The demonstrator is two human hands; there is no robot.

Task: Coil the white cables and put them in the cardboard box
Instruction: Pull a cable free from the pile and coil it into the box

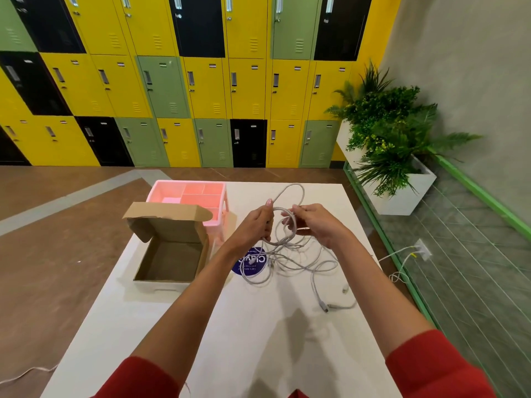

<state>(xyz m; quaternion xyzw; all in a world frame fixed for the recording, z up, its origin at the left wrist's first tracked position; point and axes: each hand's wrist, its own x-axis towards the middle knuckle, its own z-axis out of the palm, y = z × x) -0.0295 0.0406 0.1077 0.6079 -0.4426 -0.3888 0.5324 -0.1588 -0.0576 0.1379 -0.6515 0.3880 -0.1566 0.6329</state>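
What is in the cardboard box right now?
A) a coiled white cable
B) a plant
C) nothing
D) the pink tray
C: the open cardboard box shows only its bare brown floor; the white cables are outside it, partly gripped by the left hand and right hand.

Cardboard box [172,254] at table [258,340] left edge, organiser tray [198,196] behind it at far-left corner; cables [293,259] right of box, mid-table

The far wall is lined with lockers [201,90] — yellow, green and black. A white table [258,363] is set on the brown floor [57,268], and a leafy planter [408,196] is placed by the grey side wall [474,67].
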